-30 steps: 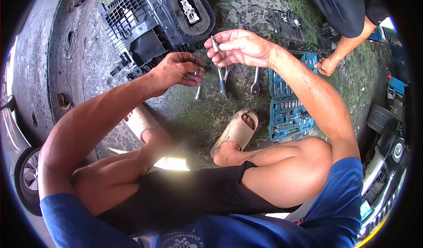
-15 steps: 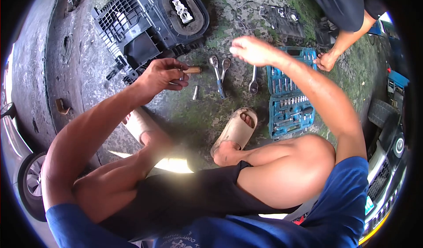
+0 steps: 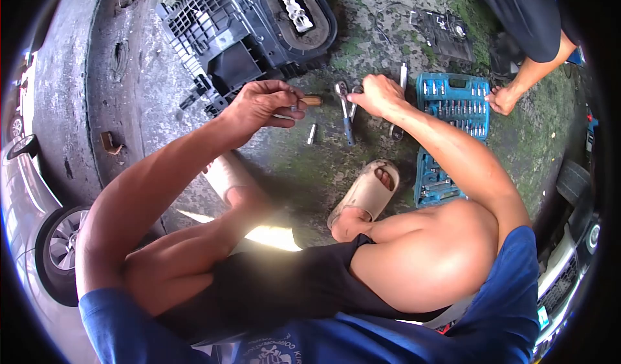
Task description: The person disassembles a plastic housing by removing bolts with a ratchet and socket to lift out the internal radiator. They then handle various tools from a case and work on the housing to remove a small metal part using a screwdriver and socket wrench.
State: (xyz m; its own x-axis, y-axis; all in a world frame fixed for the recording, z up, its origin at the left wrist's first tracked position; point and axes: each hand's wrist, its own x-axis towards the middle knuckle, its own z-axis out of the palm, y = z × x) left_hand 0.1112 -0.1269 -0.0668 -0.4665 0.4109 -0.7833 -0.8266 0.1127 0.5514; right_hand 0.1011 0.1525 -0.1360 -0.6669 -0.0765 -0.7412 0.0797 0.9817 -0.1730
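My left hand [image 3: 268, 107] is closed around a short tan, wooden-looking handle [image 3: 312, 100] that sticks out past the fingertips; its other end is hidden in the palm. My right hand [image 3: 380, 95] reaches down to the ground, thumb and fingers closed at the head of a ratchet wrench [image 3: 357, 90]. Against that tool lies another ratchet [image 3: 345, 108] with a dark blue grip. Partly beneath my right wrist is a third ratchet [image 3: 396, 132]. A small silver extension bar [image 3: 312, 134] lies below my left hand.
An open blue socket case [image 3: 424, 182] lies to the right, partly behind my forearm. Another person's hand [image 3: 502, 99] rests by its edge. A large black plastic housing [image 3: 236, 66] sits ahead. Dark parts [image 3: 446, 34] lie farther off. Cars stand at both sides.
My right hand has come down and inward from above the case to the ratchets, its fingers closing. My left hand keeps its hold on the tan handle. The view has shifted slightly.
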